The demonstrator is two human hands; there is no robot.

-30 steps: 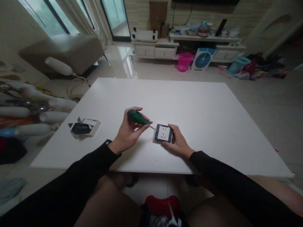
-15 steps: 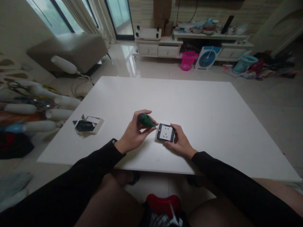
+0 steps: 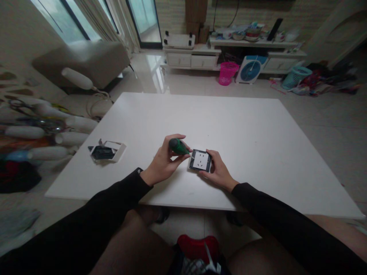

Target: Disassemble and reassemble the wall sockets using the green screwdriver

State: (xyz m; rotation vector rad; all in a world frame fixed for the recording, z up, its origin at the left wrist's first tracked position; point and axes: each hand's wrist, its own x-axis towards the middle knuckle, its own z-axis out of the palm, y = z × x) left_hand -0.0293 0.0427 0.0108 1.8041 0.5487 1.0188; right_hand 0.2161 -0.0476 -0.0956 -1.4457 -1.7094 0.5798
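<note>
We have the grip of our left hand (image 3: 163, 162) closed round a green-and-black screwdriver (image 3: 179, 147), its fingers curled about the handle, the thumb beneath it near the shaft and one finger stretched out over the top. The grip of our right hand (image 3: 218, 170) is parted just as wide as the socket (image 3: 201, 161) and clasps it, fingertips at its two o'clock corner and thumb along its six o'clock edge. The socket sits on the six o'clock side of the middle of the white table (image 3: 229, 122); we cannot tell whether it lies quite flat. It has a square white face with two slots above and three below, set in a dark frame with a pale rim showing under it. The short visible length of shaft reaches the frame's nine o'clock side, though the tip is too small to make out. With the socket as our clock centre, the handle leans off toward ten. Our left hand is at nine, its forearm coming in from eight in a black sleeve (image 3: 94, 212); our right hand is at four, the wrist low and the forearm slanting in from four as well. Farther out at nine lies an opened box (image 3: 119, 152) with dark contents.
</note>
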